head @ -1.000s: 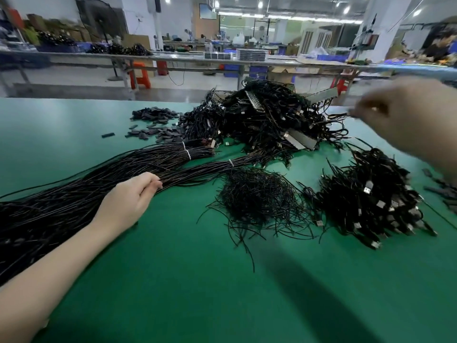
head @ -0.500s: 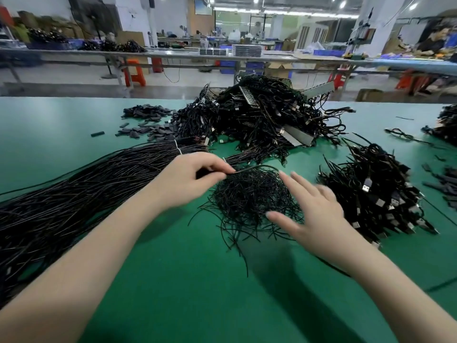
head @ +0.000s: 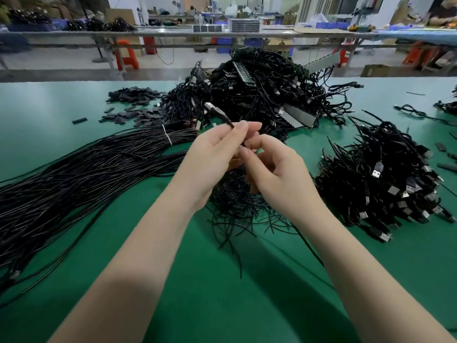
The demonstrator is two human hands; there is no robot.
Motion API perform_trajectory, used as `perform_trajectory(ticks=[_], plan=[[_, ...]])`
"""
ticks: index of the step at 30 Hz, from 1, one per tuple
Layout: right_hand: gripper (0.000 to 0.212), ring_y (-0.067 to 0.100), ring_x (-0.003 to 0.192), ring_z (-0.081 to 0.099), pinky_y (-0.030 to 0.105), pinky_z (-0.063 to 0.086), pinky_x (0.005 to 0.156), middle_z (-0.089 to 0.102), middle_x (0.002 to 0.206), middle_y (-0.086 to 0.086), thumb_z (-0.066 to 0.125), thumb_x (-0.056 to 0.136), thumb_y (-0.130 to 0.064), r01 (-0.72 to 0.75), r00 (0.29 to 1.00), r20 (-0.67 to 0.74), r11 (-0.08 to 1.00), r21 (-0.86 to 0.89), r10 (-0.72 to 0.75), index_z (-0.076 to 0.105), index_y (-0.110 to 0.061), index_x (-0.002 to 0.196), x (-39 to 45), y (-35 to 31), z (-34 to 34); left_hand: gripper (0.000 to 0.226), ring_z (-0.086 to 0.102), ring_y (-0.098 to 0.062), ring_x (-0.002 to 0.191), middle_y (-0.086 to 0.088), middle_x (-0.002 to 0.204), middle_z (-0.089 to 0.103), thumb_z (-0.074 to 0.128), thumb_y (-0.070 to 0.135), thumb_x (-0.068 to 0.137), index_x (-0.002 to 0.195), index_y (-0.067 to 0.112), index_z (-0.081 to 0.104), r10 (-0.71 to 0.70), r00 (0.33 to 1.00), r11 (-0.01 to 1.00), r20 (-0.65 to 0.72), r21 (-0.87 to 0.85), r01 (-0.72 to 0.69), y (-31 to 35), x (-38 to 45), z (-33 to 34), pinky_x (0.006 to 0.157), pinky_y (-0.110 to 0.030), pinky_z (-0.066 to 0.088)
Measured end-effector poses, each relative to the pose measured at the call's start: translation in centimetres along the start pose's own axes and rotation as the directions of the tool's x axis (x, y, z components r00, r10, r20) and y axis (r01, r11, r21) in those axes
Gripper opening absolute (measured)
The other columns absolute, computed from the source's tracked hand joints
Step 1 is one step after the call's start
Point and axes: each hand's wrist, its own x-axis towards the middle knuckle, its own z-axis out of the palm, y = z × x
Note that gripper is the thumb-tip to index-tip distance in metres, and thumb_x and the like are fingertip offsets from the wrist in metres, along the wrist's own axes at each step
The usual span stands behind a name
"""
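Left hand and right hand together pinch one black USB cable above the green table.

A green table fills the frame from the lower edge to a straight far edge in the upper third. At the left a bundle of long black cables fans across it, bound by a white tie. In the upper left lies a scatter of small flat black pieces. At upper centre a large heap of black cables rises, with grey strips in it. A tangle of short thin wires lies at centre. At the right sits a pile of cables with plugs, and above it, near the right edge, a loose cable.
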Motion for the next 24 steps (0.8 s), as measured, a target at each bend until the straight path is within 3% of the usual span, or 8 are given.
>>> perform_trajectory(ticks=[4,6,9,12,15,18,21,24], plan=[[0.013,0.012,0.052,0.056,0.029,0.048,0.056,0.062,0.062,0.0,0.058,0.097,-0.023,-0.002,0.994,0.105,1.0,0.011,0.001,0.07,-0.019,0.093,0.3,0.4,-0.3,0.036,0.071,-0.01,0.085,0.0,0.099,0.076,0.045,0.033,0.1,0.089,0.023,0.078,-0.103,0.991,0.986,0.079,-0.124,0.113,0.5,0.0,-0.5,0.066,-0.019,0.054],[0.018,0.015,0.052,0.06,0.026,0.048,0.056,0.065,0.064,0.002,0.056,0.098,-0.025,-0.042,0.965,0.26,0.998,0.055,0.027,0.072,-0.018,0.093,0.3,0.7,-0.4,0.039,0.073,-0.013,0.087,-0.005,0.098,0.076,0.043,0.032,0.102,0.086,0.02,0.076,-0.146,0.984,0.972,0.097,-0.169,0.161,0.7,0.0,-0.6,0.063,-0.021,0.056],[0.023,0.016,0.054,0.057,0.023,0.045,0.057,0.061,0.064,-0.001,0.052,0.099,-0.026,-0.258,0.846,0.524,0.936,0.239,0.099,0.072,-0.014,0.103,0.3,2.0,-0.8,0.041,0.074,-0.018,0.088,-0.004,0.089,0.077,0.04,0.033,0.103,0.083,0.02,0.073,-0.145,0.984,0.966,0.109,-0.2,0.164,1.2,-0.1,-1.0,0.07,-0.028,0.059],[0.031,0.014,0.05,0.044,0.023,0.042,0.052,0.047,0.057,-0.003,0.054,0.09,-0.047,-0.419,0.698,0.687,0.894,0.159,0.205,0.073,-0.023,0.085,0.2,3.4,-1.6,0.051,0.073,-0.013,0.073,0.004,0.07,0.073,0.038,0.038,0.102,0.068,0.024,0.073,-0.093,0.974,0.915,0.207,-0.368,0.165,1.7,-0.3,-1.8,0.066,-0.027,0.058],[0.045,0.012,0.047,0.028,0.021,0.029,0.047,0.034,0.053,-0.005,0.062,0.079,-0.057,-0.411,0.669,0.68,0.912,0.002,0.3,0.048,-0.018,0.061,0.3,4.1,-3.0,0.048,0.07,-0.013,0.062,0.006,0.061,0.069,0.034,0.046,0.098,0.072,0.026,0.07,-0.007,0.869,0.866,0.494,-0.432,0.253,2.0,-0.9,-2.2,0.066,-0.028,0.057],[0.05,0.014,0.049,0.02,0.024,0.019,0.047,0.029,0.053,-0.003,0.068,0.075,-0.058,-0.442,0.741,0.571,0.897,0.016,0.355,0.04,-0.018,0.063,0.7,3.4,-4.6,0.044,0.074,-0.026,0.079,-0.008,0.082,0.076,0.038,0.052,0.094,0.085,0.026,0.072,-0.174,0.704,0.964,0.688,-0.026,0.264,1.1,-1.2,-2.0,0.072,-0.033,0.058],[0.039,0.01,0.044,0.022,0.02,0.02,0.044,0.032,0.051,-0.008,0.053,0.093,-0.046,-0.463,0.795,0.488,0.88,0.104,0.36,0.055,-0.018,0.066,1.2,2.1,-5.7,0.042,0.073,-0.02,0.095,-0.004,0.099,0.076,0.036,0.052,0.098,0.099,0.028,0.071,-0.397,0.765,0.901,0.507,0.373,0.221,-0.2,-1.0,-1.0,0.085,-0.038,0.054],[0.035,0.008,0.044,0.029,0.019,0.025,0.045,0.037,0.055,-0.008,0.043,0.103,-0.028,-0.419,0.846,0.463,0.866,0.271,0.265,0.065,-0.022,0.076,1.0,0.3,-5.3,0.037,0.071,-0.012,0.098,0.003,0.1,0.076,0.037,0.044,0.102,0.106,0.024,0.067,-0.323,0.912,0.94,0.254,0.195,0.279,-0.4,-0.4,-0.2,0.097,-0.044,0.051]])
